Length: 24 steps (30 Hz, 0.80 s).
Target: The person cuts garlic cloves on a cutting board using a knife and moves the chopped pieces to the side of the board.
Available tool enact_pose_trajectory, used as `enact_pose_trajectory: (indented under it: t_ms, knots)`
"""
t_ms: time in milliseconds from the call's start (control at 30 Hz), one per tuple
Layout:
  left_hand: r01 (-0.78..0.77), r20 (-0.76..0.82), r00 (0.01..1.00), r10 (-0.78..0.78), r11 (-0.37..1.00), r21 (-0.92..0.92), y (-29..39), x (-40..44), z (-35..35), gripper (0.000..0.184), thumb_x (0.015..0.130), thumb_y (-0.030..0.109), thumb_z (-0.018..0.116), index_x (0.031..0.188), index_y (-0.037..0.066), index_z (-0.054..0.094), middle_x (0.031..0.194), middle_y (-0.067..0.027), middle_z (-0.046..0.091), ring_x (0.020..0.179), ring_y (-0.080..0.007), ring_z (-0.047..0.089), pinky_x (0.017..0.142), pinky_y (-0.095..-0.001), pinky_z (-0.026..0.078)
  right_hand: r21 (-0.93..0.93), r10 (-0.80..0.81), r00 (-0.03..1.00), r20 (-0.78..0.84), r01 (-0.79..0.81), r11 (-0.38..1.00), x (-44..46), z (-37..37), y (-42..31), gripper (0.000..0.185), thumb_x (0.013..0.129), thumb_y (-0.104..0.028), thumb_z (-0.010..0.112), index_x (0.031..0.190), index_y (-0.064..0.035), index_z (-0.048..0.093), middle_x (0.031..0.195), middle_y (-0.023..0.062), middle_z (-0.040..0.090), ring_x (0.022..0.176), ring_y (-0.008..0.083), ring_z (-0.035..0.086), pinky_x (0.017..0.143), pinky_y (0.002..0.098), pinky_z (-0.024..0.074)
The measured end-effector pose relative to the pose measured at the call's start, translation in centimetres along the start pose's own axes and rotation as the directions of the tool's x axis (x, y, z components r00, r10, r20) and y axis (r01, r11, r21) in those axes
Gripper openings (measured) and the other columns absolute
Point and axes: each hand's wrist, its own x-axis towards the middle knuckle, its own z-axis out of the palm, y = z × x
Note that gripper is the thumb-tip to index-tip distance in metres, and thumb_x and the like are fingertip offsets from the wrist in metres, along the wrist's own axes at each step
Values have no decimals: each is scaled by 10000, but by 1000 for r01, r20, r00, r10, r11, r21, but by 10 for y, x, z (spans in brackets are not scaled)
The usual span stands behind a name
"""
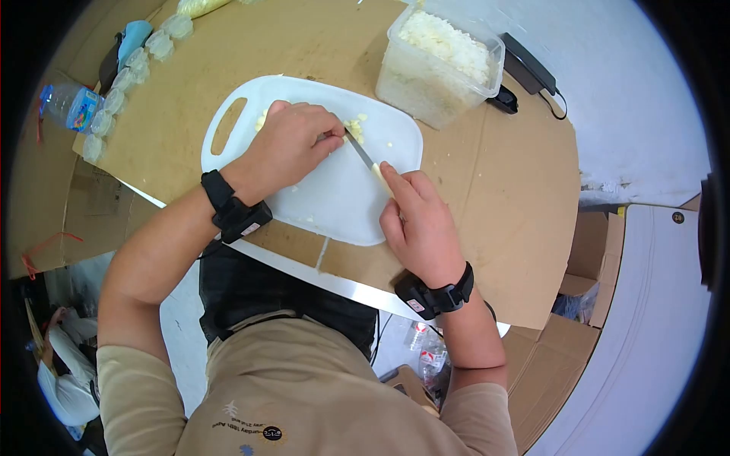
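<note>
On the white cutting board (334, 199), chopped pale pieces (354, 130) lie just past the left hand's (298, 140) fingertips, beside the blade tip, with more bits near the knuckles on the far side. Left fingers bent and bunched, tips partly hidden; cannot tell whether they pinch a piece. Right hand (423, 228) closed round the pale handle of the knife (360, 149), thumb and fingers gripping, blade slanting toward the left fingertips; clear tub (417, 91) of white shreds (447, 47) near the board's far right corner.
</note>
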Motion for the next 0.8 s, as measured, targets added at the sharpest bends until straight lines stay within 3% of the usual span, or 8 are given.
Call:
enact_pose_trajectory:
  t_ms: [267, 800]
  knots:
    - [52, 26, 998, -52, 999, -9, -3, 0, 3, 83, 968, 179, 750, 975, 100, 724, 952, -11, 722, 951, -207, 667, 948, -394, 376, -10, 28, 999, 33, -28, 1000, 2, 0, 4, 457, 918, -29, 635, 1372, 3, 666, 1040, 167, 631, 823, 365, 683, 725, 452, 586]
    - [7, -1, 1000, -7, 1000, 22, -3, -1, 0, 79, 972, 178, 754, 972, 109, 715, 940, -13, 713, 928, -220, 643, 938, -397, 381, -37, -9, 1000, 9, 9, 999, 2, 0, -3, 485, 903, -14, 658, 1388, -3, 661, 1043, 149, 618, 801, 341, 683, 699, 422, 590]
